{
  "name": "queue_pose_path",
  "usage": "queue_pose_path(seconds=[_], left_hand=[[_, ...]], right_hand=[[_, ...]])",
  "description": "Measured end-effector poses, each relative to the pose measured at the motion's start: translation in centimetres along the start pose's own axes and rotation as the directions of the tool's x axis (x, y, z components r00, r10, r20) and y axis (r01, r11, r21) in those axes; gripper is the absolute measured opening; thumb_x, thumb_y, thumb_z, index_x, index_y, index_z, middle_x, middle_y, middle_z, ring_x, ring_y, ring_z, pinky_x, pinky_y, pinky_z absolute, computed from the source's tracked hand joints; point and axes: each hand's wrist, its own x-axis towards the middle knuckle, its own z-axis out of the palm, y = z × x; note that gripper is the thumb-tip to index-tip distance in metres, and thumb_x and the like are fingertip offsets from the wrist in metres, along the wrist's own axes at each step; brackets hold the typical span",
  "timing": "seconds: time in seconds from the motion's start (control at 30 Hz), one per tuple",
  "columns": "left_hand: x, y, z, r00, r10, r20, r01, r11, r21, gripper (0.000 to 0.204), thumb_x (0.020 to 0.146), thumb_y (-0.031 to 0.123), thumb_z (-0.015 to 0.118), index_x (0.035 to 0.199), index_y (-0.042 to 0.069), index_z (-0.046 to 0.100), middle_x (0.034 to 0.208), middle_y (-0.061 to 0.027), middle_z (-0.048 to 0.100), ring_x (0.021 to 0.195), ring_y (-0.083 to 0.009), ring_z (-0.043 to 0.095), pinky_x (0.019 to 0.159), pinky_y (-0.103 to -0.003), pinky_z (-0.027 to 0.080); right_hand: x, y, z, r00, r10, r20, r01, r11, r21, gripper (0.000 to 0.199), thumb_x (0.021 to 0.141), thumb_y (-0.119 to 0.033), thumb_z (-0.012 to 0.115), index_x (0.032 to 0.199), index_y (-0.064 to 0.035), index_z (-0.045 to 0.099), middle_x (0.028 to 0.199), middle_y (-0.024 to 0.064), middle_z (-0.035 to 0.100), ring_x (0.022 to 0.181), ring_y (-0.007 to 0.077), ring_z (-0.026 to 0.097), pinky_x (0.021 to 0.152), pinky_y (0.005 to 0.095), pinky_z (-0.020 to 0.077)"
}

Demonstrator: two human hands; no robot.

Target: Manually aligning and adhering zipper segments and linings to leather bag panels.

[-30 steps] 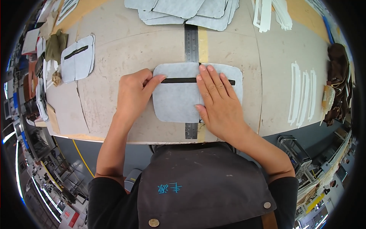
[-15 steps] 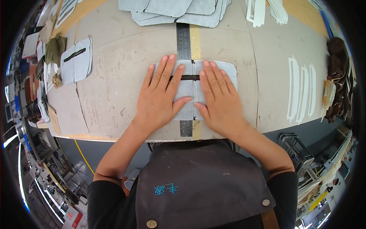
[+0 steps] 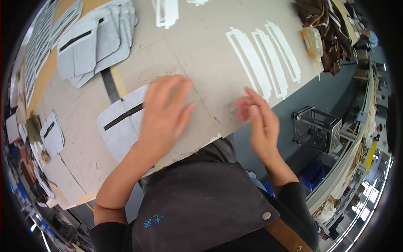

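A grey fabric panel (image 3: 119, 126) with a black slit lies flat on the worktable (image 3: 201, 54), over a dark metal ruler (image 3: 110, 85). My left hand (image 3: 163, 111) rests flat on the panel's right part, fingers spread. My right hand (image 3: 257, 119) hovers open off the panel near the table's front edge, fingers loosely apart, holding nothing. It is nearest to several white frame-shaped strips (image 3: 262, 61) lying side by side on the table.
A stack of similar grey panels (image 3: 90, 44) lies at the back left, one more (image 3: 52, 133) at the far left. More white strips (image 3: 166, 11) lie at the back. Brown leather pieces and a glue bottle (image 3: 312, 40) sit far right. A wire rack (image 3: 317, 128) stands below the table's edge.
The view has swung to the right. My right hand has lifted off the grey panel and moved right toward the white strips. My left hand stays on the panel.
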Motion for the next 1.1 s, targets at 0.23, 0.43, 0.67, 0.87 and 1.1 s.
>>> queue_pose_path(seconds=[0.23, 0.43, 0.67, 0.87, 1.1], left_hand=[[7.3, 4.4, 10.1, 0.962, 0.258, 0.092, -0.221, 0.928, -0.299, 0.031, 0.074, 0.007, 0.076, 0.103, 0.002, 0.065, 0.096, -0.0082, 0.053, 0.091, -0.0276, 0.049, 0.079, -0.038, 0.043], [8.3, 5.4, 11.8, 0.938, 0.32, 0.134, -0.291, 0.936, -0.196, 0.033, 0.067, 0.016, 0.081, 0.09, 0.003, 0.062, 0.094, -0.0075, 0.051, 0.091, -0.0258, 0.047, 0.077, -0.037, 0.042], [8.7, 6.4, 13.6, 0.975, 0.213, 0.062, -0.209, 0.976, -0.069, 0.026, 0.065, 0.019, 0.078, 0.079, 0.004, 0.062, 0.088, -0.008, 0.054, 0.089, -0.026, 0.048, 0.075, -0.037, 0.04], [8.8, 6.1, 11.4, 0.989, 0.009, -0.15, -0.053, 0.955, -0.292, 0.013, 0.071, 0.011, 0.074, 0.073, 0.006, 0.062, 0.079, -0.0045, 0.054, 0.085, -0.0243, 0.049, 0.073, -0.037, 0.04], [4.6, 3.2, -1.0, 0.943, -0.295, -0.156, 0.099, 0.693, -0.714, 0.008, 0.085, 0.0, 0.069, 0.091, 0.002, 0.064, 0.086, -0.0009, 0.055, 0.081, -0.0108, 0.047, 0.074, -0.025, 0.038]], right_hand=[[-1.4, 1.7, -6.2, 0.824, 0.567, 0.003, -0.453, 0.656, 0.604, 0.045, 0.104, -0.022, 0.036, 0.134, 0.0078, 0.049, 0.081, 0.007, 0.061, 0.056, 0.009, 0.044, 0.051, 0.0227, 0.0346], [-0.9, 2.8, -7.5, 0.796, 0.569, 0.206, -0.497, 0.422, 0.758, 0.044, 0.103, -0.022, 0.036, 0.132, 0.0084, 0.049, 0.079, 0.0073, 0.059, 0.051, 0.0089, 0.039, 0.046, 0.0221, 0.0312], [0.0, 3.9, -8.2, 0.801, 0.516, 0.302, -0.454, 0.195, 0.869, 0.046, 0.104, -0.022, 0.035, 0.135, 0.009, 0.046, 0.072, 0.0034, 0.05, 0.048, 0.0073, 0.034, 0.042, 0.0197, 0.0298], [0.7, 2.5, -7.4, 0.903, 0.43, 0.02, -0.329, 0.66, 0.676, 0.046, 0.103, -0.022, 0.04, 0.134, 0.0104, 0.047, 0.069, 0.0018, 0.05, 0.051, 0.0047, 0.036, 0.046, 0.0184, 0.0264], [5.2, 2.5, -3.2, 0.93, 0.219, -0.297, -0.128, 0.946, 0.297, 0.044, 0.101, -0.024, 0.051, 0.136, 0.0024, 0.052, 0.121, 0.011, 0.061, 0.112, 0.0161, 0.056, 0.099, 0.0284, 0.0389]])
